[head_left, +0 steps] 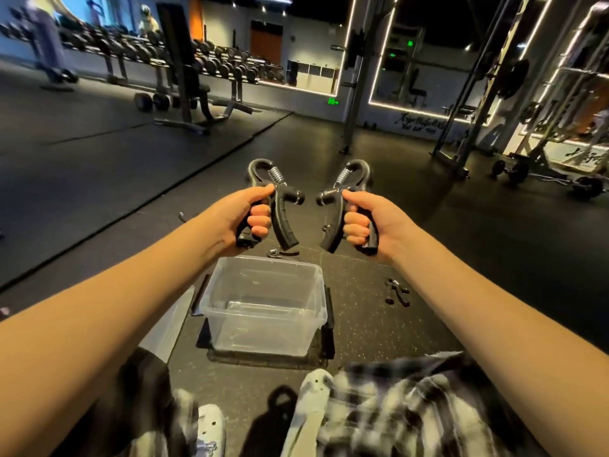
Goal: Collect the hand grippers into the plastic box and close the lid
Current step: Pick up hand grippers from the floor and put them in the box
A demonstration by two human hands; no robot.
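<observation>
Both bare arms reach forward above the clear plastic box (260,334), and each hand is clenched on a tool. The left hand (253,216) grasps a black hand gripper (284,222) by its outer handle. Its fingers are curled tight round that one handle, the thumb lies along the top near the steel spring, and the inner handle hangs free. The right hand (364,222) mirrors it, holding a second hand gripper (332,225) the same way, with fingers wrapped round the outer handle and thumb up by the spring. Both tools stand upright with their loops at the top. Their knobs face each other across a narrow gap, not touching.

The box sits on the dark rubber floor (461,258) at 6 o'clock from the hands, just ahead of the person's pale shoes (211,427). It is open at the top, with black clips at its sides. A clear lid (168,328) lies at the box's 9 o'clock, just beside it and partly hidden under the left forearm. A third hand gripper (398,291) lies on the floor at the box's 2 o'clock, apart from it. A fourth hand gripper (282,253) shows just past the far rim at 12 o'clock, half hidden behind the held tool.

Far off at 11 o'clock runs a long dumbbell rack (214,61); steel frames (461,120) stand at 2 o'clock.
</observation>
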